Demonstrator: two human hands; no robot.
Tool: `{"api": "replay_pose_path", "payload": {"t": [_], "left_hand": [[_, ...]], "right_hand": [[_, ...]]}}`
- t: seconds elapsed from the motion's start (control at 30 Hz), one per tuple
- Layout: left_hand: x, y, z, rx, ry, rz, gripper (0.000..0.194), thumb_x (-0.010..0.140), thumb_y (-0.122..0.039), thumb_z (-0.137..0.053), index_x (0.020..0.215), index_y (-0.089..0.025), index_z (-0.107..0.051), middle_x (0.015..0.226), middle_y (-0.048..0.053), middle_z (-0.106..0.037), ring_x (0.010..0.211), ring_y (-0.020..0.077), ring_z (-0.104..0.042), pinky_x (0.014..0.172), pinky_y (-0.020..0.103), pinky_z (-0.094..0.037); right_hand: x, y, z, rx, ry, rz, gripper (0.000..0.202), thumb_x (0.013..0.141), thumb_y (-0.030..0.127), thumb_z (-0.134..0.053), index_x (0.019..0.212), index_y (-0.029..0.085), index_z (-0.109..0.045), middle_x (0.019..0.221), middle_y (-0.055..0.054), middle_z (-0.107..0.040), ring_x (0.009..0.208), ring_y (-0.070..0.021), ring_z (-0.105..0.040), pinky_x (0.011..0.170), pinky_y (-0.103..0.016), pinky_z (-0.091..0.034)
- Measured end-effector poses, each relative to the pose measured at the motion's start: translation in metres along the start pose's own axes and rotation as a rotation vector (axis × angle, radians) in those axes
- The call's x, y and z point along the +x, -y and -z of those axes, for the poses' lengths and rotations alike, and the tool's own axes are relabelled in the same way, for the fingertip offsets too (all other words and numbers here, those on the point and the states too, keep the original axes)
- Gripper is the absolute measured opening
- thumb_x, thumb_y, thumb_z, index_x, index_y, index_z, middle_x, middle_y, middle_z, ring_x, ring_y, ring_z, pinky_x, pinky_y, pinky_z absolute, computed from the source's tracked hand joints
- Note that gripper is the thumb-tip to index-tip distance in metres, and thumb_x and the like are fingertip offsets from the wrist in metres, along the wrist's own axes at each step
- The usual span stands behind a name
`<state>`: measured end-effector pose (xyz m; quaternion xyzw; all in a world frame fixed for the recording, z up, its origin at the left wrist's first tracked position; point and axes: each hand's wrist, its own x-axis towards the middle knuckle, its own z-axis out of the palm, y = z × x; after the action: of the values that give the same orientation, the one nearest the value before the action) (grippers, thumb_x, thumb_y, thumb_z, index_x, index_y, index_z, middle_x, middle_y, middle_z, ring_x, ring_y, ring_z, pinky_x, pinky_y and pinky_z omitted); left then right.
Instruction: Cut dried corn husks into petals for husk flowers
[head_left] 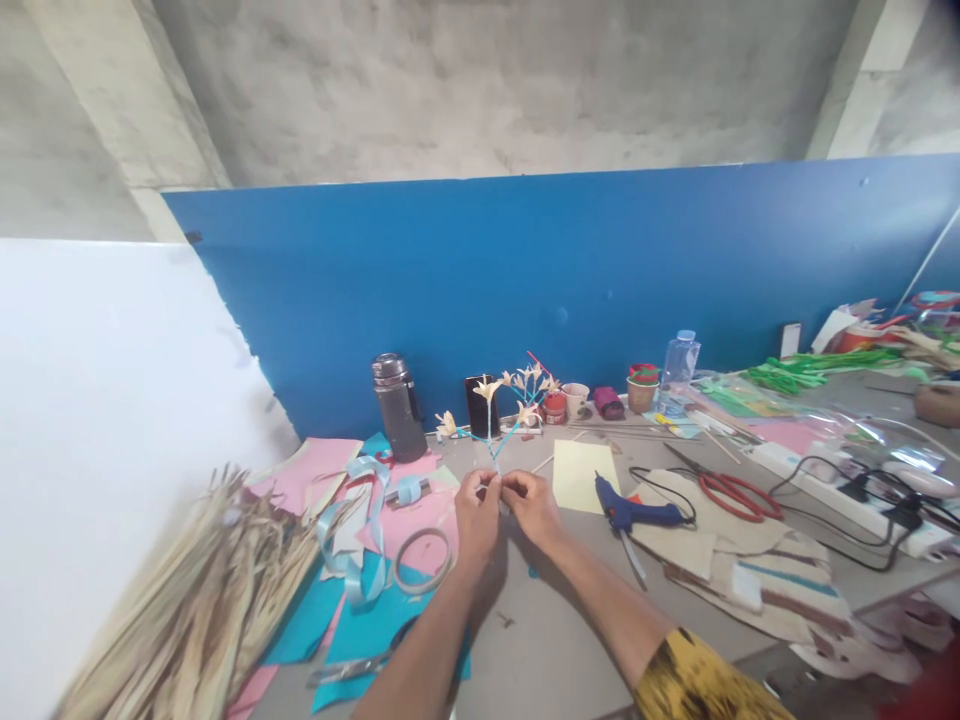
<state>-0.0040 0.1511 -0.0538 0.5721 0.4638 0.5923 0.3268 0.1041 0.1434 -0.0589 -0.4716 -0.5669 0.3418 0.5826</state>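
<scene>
Both of my hands meet at the middle of the table around the lower stem of a branching artificial flower spray (pixel 490 440). Its stems are wrapped in light blue, and pale cream blossoms tip the branches. My left hand (pixel 478 510) pinches the stem between thumb and fingertips. Right beside it, my right hand (pixel 531 505) has its fingertips closed at the same spot; the stem's lower end is hidden behind the fingers. Behind the spray stands another cluster of cream flowers (pixel 531 382) on blue stems.
Dried husks (pixel 202 590) lie at left, beside blue ribbon (pixel 367 590), a tape roll (pixel 401 580) and scissors (pixel 360 668). A blue glue gun (pixel 637 513), red-handled scissors (pixel 739 497) and a power strip (pixel 825 490) with cables lie right. A dark flask (pixel 399 415) stands near the blue partition (pixel 450 280).
</scene>
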Motion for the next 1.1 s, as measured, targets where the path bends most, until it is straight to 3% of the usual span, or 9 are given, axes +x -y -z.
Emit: {"api": "replay_pose_path", "payload": {"t": [0.23,0.73,0.97,1.1], "left_hand": [[-0.0002,-0.0016,0.0017,0.044,-0.037,-0.008,0.026,0.077,-0.041,-0.061,0.080,-0.017,-0.068,0.077,0.006,-0.067,0.068,0.0183,-0.061,0.064,0.030,-0.049],[-0.0006,-0.0012,0.0027,0.037,-0.005,0.009,0.025,0.079,-0.042,-0.060,0.078,-0.018,-0.065,0.074,0.003,-0.065,0.069,0.0179,-0.060,0.064,0.028,-0.047],[-0.0012,-0.0064,0.0041,0.098,0.002,-0.062,0.021,0.080,-0.039,-0.059,0.078,-0.018,-0.065,0.079,0.005,-0.067,0.074,0.0198,-0.062,0.072,0.031,-0.047],[0.0002,-0.0061,0.0046,0.129,0.011,-0.094,0.020,0.082,-0.037,-0.055,0.078,-0.019,-0.064,0.079,0.005,-0.066,0.079,0.0206,-0.061,0.077,0.032,-0.047]], "right_hand": [[-0.0009,0.0011,-0.0022,-0.032,0.000,0.009,0.020,0.074,0.031,-0.059,0.060,0.017,-0.063,0.059,0.001,-0.060,0.058,-0.0139,-0.050,0.056,-0.024,-0.037],[-0.0015,-0.0028,-0.0034,-0.062,0.000,0.032,0.020,0.077,0.029,-0.057,0.065,0.016,-0.067,0.062,0.000,-0.063,0.059,-0.0145,-0.052,0.057,-0.024,-0.038],[-0.0030,0.0036,-0.0022,-0.074,-0.004,0.033,0.023,0.076,0.032,-0.058,0.060,0.016,-0.065,0.056,0.001,-0.059,0.057,-0.0141,-0.049,0.055,-0.024,-0.036],[0.0000,-0.0021,0.0001,-0.061,-0.011,0.005,0.017,0.073,0.028,-0.061,0.064,0.015,-0.069,0.060,0.000,-0.063,0.058,-0.0145,-0.053,0.056,-0.024,-0.038]]}}
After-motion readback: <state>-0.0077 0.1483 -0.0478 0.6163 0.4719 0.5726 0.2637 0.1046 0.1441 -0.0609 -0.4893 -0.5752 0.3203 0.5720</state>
